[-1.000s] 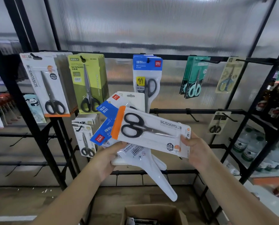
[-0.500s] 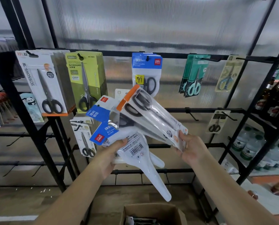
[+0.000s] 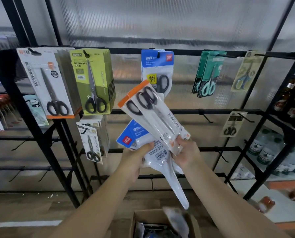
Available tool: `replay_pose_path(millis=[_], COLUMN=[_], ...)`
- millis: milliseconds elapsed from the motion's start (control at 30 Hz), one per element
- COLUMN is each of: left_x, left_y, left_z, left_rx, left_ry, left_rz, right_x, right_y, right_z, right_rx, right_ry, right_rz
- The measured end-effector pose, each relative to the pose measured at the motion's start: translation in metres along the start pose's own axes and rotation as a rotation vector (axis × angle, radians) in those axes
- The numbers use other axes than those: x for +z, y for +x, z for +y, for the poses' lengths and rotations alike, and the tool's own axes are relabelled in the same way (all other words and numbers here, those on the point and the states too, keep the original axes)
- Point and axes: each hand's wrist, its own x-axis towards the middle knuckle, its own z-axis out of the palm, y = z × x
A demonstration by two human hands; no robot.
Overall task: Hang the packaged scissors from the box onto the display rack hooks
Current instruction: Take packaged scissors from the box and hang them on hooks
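Observation:
My right hand (image 3: 186,154) grips the lower end of two white, orange-edged scissor packs (image 3: 152,114), tilted up to the left in front of the rack. My left hand (image 3: 134,158) holds a bunch of blue-and-white scissor packs (image 3: 134,136), their long clear tips pointing down toward the cardboard box (image 3: 162,224) at the bottom edge. On the black rack's hooks hang matching white-orange packs (image 3: 47,83) at top left, green packs (image 3: 91,81) beside them and a blue pack (image 3: 158,69) in the middle.
Teal packs (image 3: 209,73) and a beige pack (image 3: 246,73) hang at top right. Small packs (image 3: 91,141) hang lower left, one small pack (image 3: 232,124) lower right beside a bare hook (image 3: 205,115). Water bottles (image 3: 270,152) fill the right shelf.
My right hand has swung the white-orange packs from flat to steeply tilted, orange end up left, and moved closer to my left hand. The blue-white bunch sank lower behind them.

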Motion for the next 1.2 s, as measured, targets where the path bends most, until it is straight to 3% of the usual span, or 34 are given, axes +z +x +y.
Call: replay_pose_path(millis=[367,467,733,900,1100,1200], left_x=[-0.009,-0.018,-0.037,-0.037,-0.033,-0.030], left_y=[-0.001,0.000,-0.002,-0.007,-0.006,-0.004], left_z=[-0.002,0.003,0.022,0.022,0.008,0.002], left_rx=[0.057,0.046,0.042,0.053,0.069,0.051], left_ry=[0.051,0.054,0.091,0.078,0.040,0.025], left_rz=[-0.027,-0.061,-0.162,-0.080,0.111,0.168], right_x=[-0.029,-0.035,-0.054,-0.059,-0.051,-0.049], right_y=[0.016,0.015,0.025,0.025,0.022,0.021], right_z=[-0.003,-0.010,-0.027,-0.030,-0.023,-0.015], right_rx=[-0.129,-0.173,-0.137,-0.128,-0.011,0.017], right_ry=[-0.025,-0.112,-0.289,-0.290,0.006,0.079], right_rz=[-0.261,-0.248,-0.003,0.028,0.069,-0.002])
